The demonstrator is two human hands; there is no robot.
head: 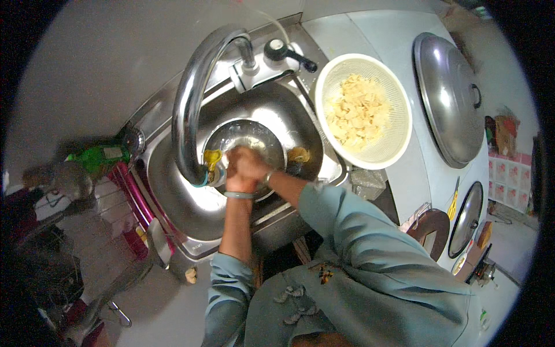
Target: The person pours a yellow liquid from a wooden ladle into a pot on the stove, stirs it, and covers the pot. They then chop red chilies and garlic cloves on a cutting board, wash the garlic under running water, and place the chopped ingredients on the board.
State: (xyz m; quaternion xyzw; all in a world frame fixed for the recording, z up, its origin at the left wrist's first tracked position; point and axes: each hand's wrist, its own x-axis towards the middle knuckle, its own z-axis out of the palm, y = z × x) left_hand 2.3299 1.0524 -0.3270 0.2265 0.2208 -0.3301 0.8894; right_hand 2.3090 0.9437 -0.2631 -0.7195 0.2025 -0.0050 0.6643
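Observation:
My left hand and my right hand are together over a round metal bowl in a stainless steel sink. Both are blurred, and whether anything is between them cannot be told. A bangle circles my left wrist. The chrome faucet arches over the sink, its outlet to the left of the hands. Beside the outlet shows a yellow object. Brownish-yellow scraps lie in the sink at the bowl's right. On the counter, a cream plastic colander holds pale yellow sliced pieces.
A large metal lid lies on the right counter. Below it are yellow-handled scissors and a glass lid. Left of the sink, a cleaver stands in a magenta rack, near a green bottle.

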